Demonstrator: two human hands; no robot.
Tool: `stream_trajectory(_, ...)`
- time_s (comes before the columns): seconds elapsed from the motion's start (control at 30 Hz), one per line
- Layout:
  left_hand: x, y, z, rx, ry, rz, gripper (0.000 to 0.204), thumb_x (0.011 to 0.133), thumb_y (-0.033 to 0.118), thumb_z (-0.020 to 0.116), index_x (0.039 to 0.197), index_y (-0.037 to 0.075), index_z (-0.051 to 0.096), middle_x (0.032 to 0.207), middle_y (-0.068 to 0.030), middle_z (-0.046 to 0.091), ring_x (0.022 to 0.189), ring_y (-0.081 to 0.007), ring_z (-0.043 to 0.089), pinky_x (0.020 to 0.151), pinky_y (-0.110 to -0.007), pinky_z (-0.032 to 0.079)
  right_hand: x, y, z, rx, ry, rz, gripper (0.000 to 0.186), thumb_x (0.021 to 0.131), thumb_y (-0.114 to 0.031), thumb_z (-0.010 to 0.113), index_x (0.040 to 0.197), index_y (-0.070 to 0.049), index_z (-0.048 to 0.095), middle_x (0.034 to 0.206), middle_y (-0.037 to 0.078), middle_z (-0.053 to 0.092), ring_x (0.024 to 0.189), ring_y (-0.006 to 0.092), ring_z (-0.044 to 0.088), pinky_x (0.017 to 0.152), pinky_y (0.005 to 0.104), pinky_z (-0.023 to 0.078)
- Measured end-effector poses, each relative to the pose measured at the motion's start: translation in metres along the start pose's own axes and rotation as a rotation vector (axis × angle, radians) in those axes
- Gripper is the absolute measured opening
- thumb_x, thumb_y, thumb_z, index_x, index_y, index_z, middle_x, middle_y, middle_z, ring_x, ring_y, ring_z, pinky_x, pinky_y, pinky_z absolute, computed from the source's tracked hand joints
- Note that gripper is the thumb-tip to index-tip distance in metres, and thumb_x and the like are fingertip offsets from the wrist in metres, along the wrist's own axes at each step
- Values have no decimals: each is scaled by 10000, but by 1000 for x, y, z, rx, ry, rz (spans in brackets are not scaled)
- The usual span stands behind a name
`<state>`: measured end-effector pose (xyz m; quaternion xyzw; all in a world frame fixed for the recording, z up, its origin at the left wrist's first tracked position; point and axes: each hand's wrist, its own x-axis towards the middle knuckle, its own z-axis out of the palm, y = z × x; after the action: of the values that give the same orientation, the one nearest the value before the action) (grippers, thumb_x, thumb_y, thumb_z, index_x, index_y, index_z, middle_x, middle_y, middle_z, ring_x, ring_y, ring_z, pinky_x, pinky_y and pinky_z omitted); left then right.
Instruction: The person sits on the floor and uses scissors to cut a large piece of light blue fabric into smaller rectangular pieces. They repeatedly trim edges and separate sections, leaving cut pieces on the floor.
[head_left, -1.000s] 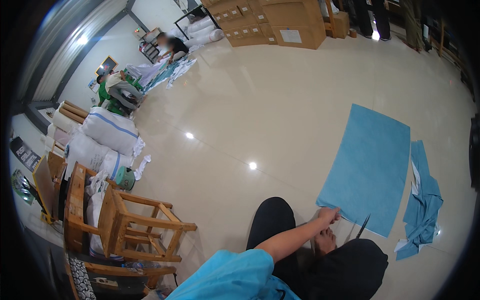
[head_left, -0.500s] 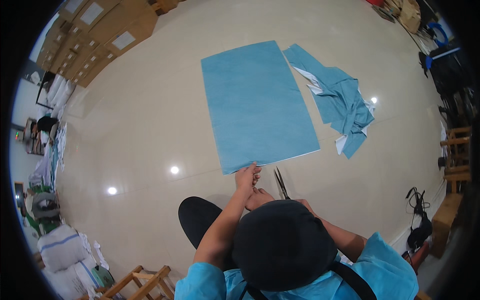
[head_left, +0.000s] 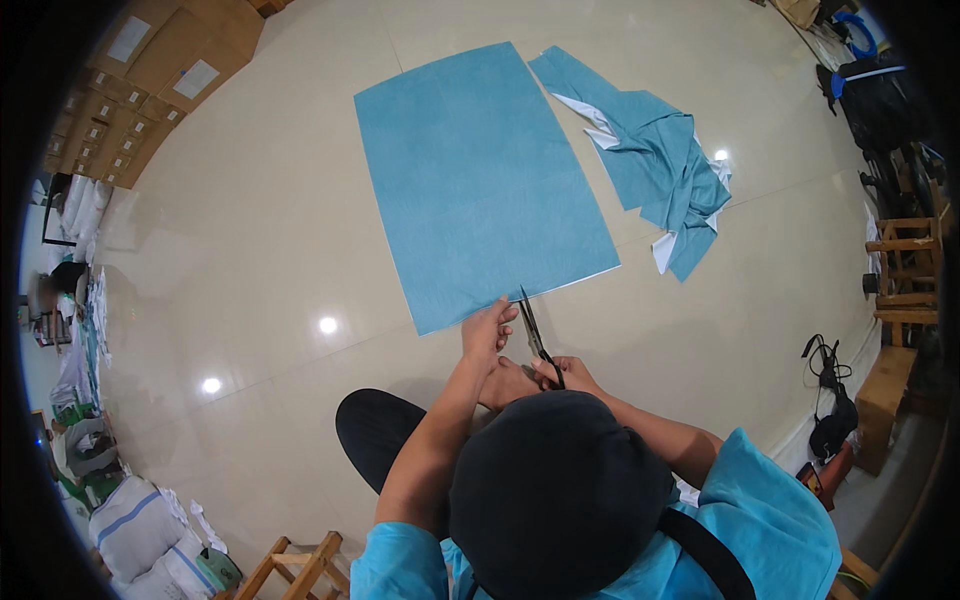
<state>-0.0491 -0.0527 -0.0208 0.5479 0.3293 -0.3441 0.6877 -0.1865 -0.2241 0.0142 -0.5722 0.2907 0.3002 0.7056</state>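
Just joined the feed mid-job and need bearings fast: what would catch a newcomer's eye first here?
The big blue fabric sheet spread flat on the glossy cream floor dominates the middle. At its near edge the left hand presses the cloth while the right hand works black scissors at that edge. A crumpled heap of blue offcuts lies just right of the sheet.

Left hand [head_left: 488,335] stretched forward, fingers flat and pressed down, right hand [head_left: 562,372] curled closed, both forearms extended.
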Motion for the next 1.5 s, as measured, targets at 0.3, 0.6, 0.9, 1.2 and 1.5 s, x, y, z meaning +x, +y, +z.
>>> stream_trajectory(0.3,3,4,1,35,-26,-16,342,1001,367,781,1055,39,702,982,-38,771,606,-59,555,437,-195,361,13,-4,5,28,25,-10,554,963,-560,801,815,-58,620,646,42,612,539,124,595,520,273,469)
stream_trajectory(0.6,-3,0,6,12,-34,38,339,980,333,815,1084,36,691,978,-54,776,590,-47,551,434,-188,350,13,-12,11,66,36,15,552,960,-549,808,825,-56,600,639,47,605,527,138,602,502,280,478)
stream_trajectory(0.9,-2,-5,6,49,-30,76,322,996,324,798,1080,29,701,947,-46,769,563,-41,516,445,-193,340,19,-16,13,41,71,-14,558,931,-555,839,821,-60,605,643,43,613,518,131,599,492,280,473)
stream_trajectory(1.2,-2,-7,6,47,-24,100,319,1001,322,794,1087,26,706,947,-56,776,556,-38,513,449,-201,331,19,-16,14,-3,103,-3,585,913,-564,850,861,-24,629,610,61,623,507,132,600,490,275,470)
stream_trajectory(1.5,-5,-5,8,37,-22,109,311,1002,323,798,1069,32,712,935,-61,781,546,-34,511,444,-198,328,22,-13,16,-43,152,-12,576,906,-531,864,846,-5,639,604,73,634,500,135,604,474,282,469)
